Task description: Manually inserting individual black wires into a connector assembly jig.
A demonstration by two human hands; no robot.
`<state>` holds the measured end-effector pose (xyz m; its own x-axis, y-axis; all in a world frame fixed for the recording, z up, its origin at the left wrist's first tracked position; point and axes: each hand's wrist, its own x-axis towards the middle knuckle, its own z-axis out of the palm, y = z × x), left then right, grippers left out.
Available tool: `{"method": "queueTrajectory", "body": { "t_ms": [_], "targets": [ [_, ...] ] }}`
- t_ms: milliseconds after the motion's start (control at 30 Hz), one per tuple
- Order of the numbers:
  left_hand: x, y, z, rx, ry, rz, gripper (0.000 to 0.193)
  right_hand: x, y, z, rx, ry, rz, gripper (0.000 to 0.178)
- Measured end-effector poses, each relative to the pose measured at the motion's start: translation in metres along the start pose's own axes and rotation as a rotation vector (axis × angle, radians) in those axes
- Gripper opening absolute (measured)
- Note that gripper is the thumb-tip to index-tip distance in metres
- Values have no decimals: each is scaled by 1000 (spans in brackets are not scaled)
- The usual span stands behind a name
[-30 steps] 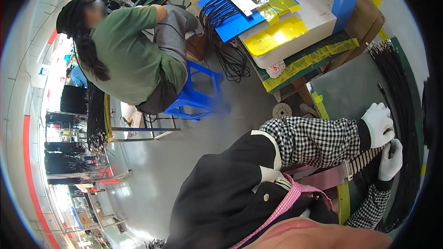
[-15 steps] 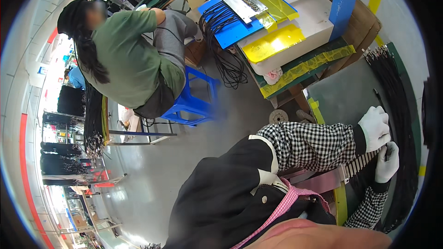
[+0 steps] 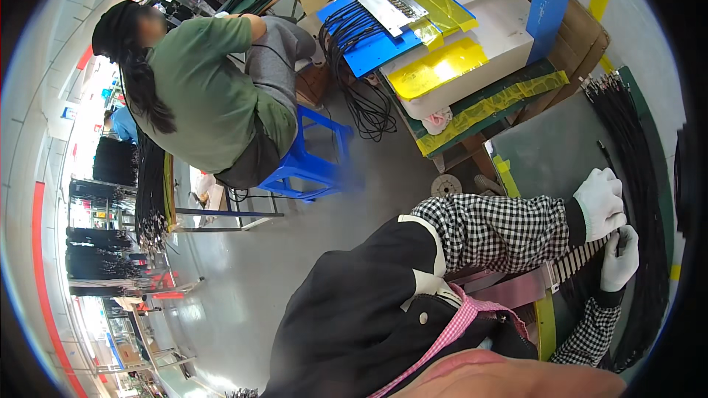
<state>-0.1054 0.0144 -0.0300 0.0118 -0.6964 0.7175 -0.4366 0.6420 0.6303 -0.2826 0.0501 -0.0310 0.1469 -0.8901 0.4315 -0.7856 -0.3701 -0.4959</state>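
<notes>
My left hand (image 3: 599, 205), in a white glove, is closed with its fingers curled. A thin black cable (image 3: 604, 153) sticks out past it on the far side. My right hand (image 3: 619, 259), also gloved in white, is closed just nearer to me, its fingertips against the left hand's. Whatever the right fingers pinch is too small to make out. Both hands are above the end of a metal fixture (image 3: 575, 262) with a row of slots. Alongside them on the right lies a thick bundle of black cables (image 3: 640, 177).
The dark green bench (image 3: 542, 147) carries yellow tape on its edge. Ahead, a white machine (image 3: 501, 22) holds a metal plate (image 3: 389, 7) with black cables on a blue board (image 3: 361, 59). A seated person (image 3: 214, 88) works at left on a blue stool (image 3: 306, 166).
Almost nothing differs. My left hand has shifted very slightly, and both hands stay close together at the fixture.
</notes>
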Motion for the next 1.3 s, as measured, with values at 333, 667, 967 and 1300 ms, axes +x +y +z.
{"method": "queueTrajectory", "body": {
  "t_ms": [333, 667, 967, 1300],
  "targets": [
    [-1, -3, 6, -27, -42, -46, 18, 1, -5, -1, 9, -10, 22, 18],
    [0, 1, -2, -6, -128, -141, 16, 2, 0, 0, -62, 12, -52, 21],
    [-1, -2, 1, -86, -23, -84, 15, 1, 2, 1, -83, 4, -70, 24],
    [1, 3, -8, -334, -131, -285, 13, 3, -4, 1, 32, -50, -1, 25]
  ]
}}
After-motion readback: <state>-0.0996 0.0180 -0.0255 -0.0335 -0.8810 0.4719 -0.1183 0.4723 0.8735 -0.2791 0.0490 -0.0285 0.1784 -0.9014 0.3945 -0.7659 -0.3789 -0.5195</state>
